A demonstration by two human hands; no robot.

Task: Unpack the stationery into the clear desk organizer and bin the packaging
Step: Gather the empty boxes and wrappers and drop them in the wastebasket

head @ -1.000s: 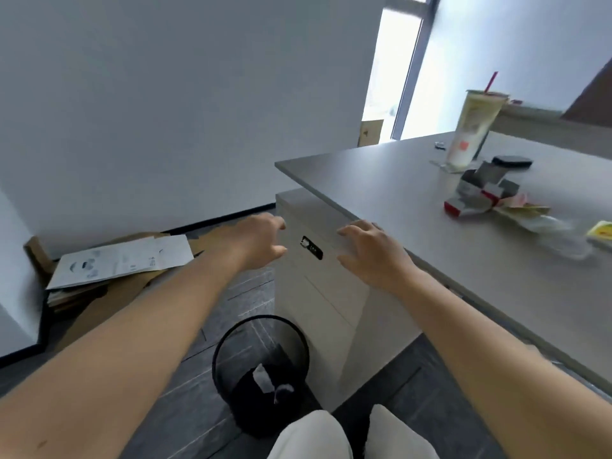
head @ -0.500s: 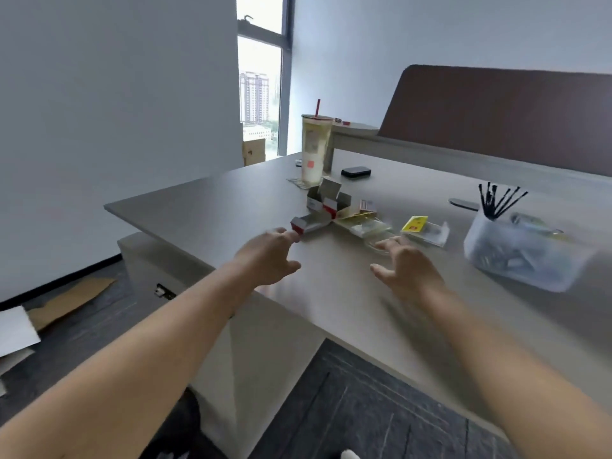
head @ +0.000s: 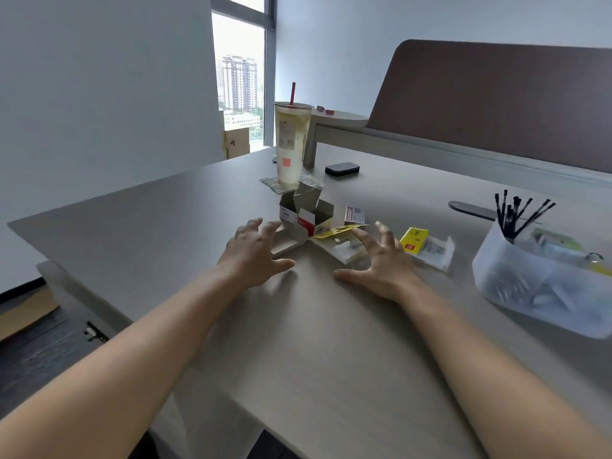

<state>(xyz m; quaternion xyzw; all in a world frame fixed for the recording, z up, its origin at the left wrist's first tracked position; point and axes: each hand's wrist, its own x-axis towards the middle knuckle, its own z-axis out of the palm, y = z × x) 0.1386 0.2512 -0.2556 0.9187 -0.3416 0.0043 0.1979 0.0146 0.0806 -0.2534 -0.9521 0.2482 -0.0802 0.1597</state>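
bare forearms reach out over the pale wood-grain desk (head: 331, 342), both hands held low above its top with nothing in them. the left hand (head: 253, 253) has its fingers spread and lightly bent, the thumb pointing toward the other hand. the right hand (head: 385, 263) is splayed wide, fingertips raised.

just past the left hand's fingertips sits an opened cardboard box (head: 306, 212) with grey flaps up and a red and white side; whether the fingers touch its flattened flap cannot be told. under and just beyond the right hand's fingers lies a clear packet with a yellow header (head: 344, 241). to that hand's right lies a second packet with a yellow and red card (head: 425, 245). well off to its right stands the clear desk organizer (head: 543, 283), black cable ties (head: 520, 212) sticking up from it.

beyond the box stands a tall drink cup with a red straw (head: 291, 144), and a small black device (head: 342, 168) lies just to the cup's right.
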